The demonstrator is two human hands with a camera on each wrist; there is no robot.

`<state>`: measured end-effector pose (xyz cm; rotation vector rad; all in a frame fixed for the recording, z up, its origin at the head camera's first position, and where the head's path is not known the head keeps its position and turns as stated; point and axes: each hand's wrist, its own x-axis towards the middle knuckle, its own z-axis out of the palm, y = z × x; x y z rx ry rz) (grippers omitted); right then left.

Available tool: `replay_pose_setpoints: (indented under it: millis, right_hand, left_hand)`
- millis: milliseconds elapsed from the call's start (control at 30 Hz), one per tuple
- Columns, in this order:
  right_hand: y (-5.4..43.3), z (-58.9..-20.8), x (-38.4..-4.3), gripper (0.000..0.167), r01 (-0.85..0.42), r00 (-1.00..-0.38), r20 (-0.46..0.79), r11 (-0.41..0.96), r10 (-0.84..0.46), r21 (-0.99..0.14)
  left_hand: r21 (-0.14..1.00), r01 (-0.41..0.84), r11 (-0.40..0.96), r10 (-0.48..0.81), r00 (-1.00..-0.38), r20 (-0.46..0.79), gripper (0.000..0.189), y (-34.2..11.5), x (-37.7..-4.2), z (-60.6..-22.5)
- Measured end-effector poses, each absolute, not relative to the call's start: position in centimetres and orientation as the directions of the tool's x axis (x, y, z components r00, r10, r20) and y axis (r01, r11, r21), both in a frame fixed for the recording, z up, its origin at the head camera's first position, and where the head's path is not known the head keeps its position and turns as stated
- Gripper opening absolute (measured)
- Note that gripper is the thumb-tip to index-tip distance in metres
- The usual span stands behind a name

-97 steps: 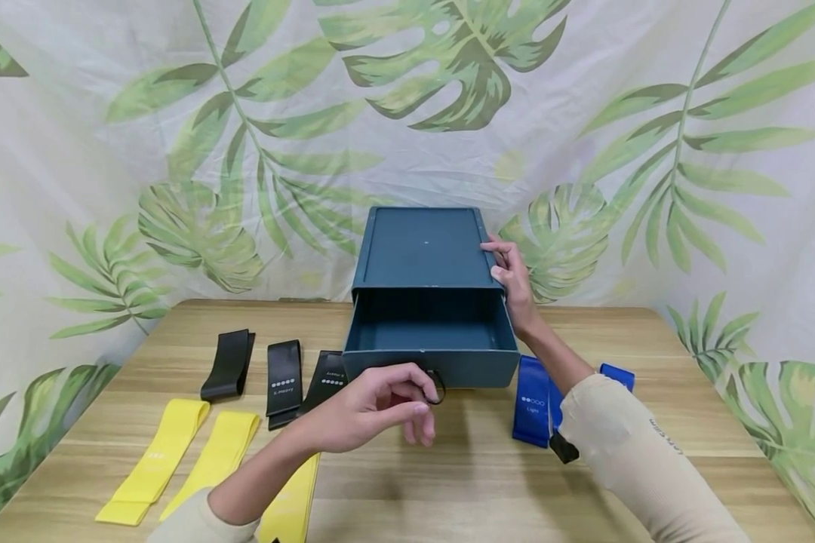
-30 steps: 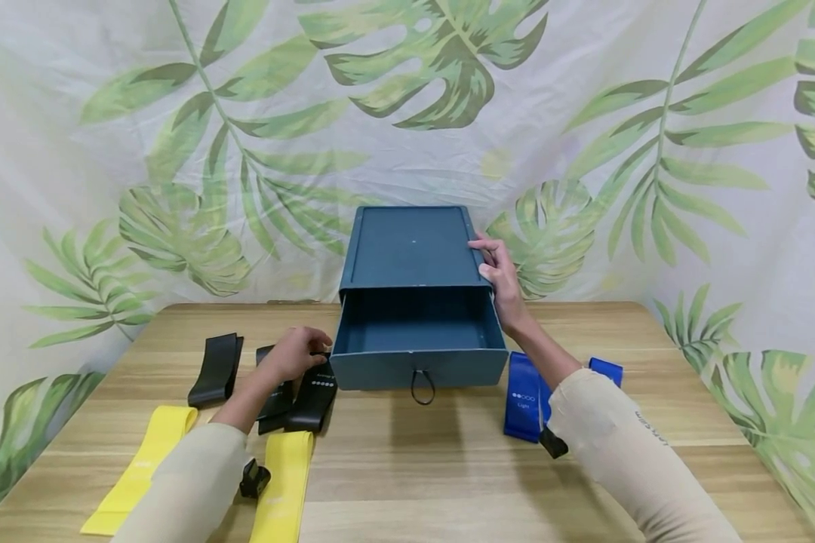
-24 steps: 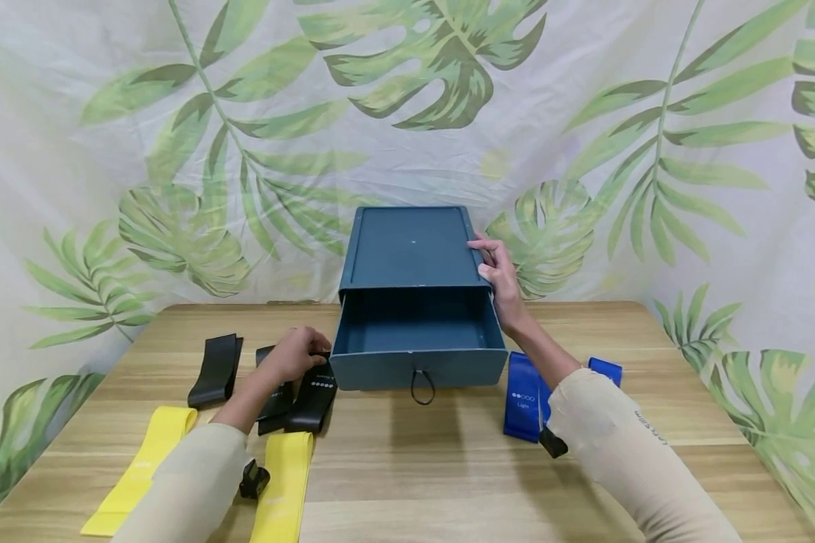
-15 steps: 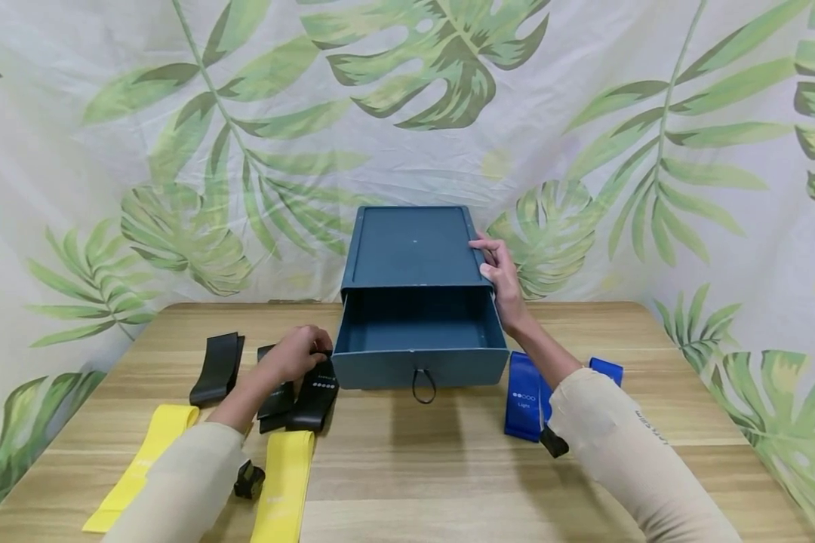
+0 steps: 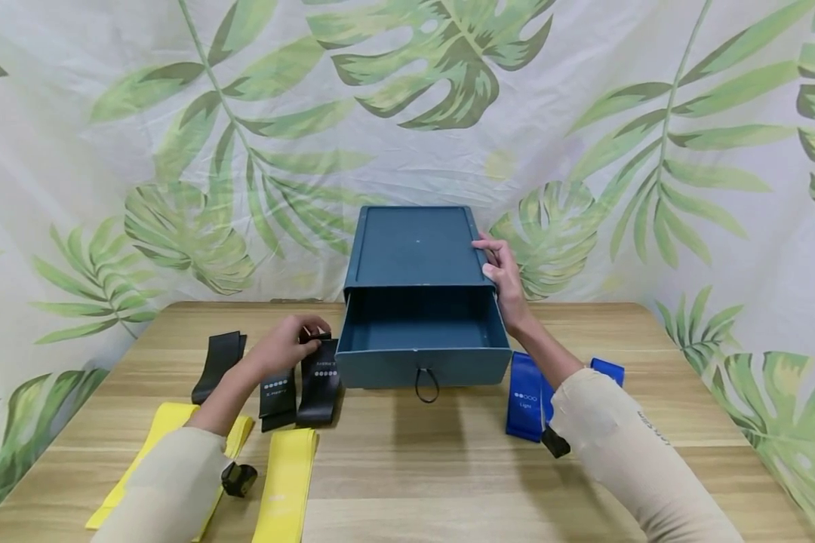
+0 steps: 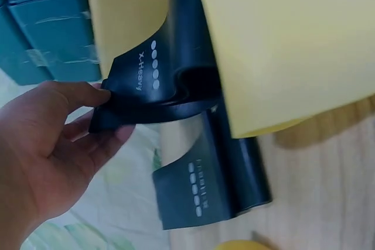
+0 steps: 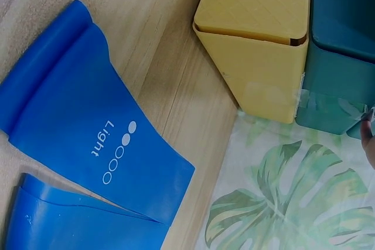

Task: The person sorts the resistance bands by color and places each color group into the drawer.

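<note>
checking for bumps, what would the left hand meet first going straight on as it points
Beyond the black band it pinches, the left hand would probably meet the drawer unit, though depth is unclear.

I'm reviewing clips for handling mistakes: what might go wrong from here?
The left hand's grip pinches only one end of the held X-Heavy band, so the bent length might slip free. It might also drag the neighbouring black band. If lifted, it may catch the open drawer, whose front corner is close beside it.
</note>
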<state>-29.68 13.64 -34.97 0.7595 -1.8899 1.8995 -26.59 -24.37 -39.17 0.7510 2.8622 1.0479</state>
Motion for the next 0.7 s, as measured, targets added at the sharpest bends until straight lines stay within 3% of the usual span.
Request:
replay_pose_setpoints:
  millis: [400,700]
  right_hand:
    - [13.7,-35.0,-29.7,0.050,-0.610,-0.781,0.612,-0.061,-0.124,-0.790]
    - [13.7,-35.2,-29.8,0.050,-0.606,-0.784,0.609,-0.065,-0.122,-0.793]
  left_hand:
    - [0.684,0.441,0.581,0.441,-0.877,0.191,0.041,-25.2,-25.3,-36.2]
    - [0.811,0.332,0.482,0.379,-0.913,0.149,0.044,-25.0,-24.5,-35.0]
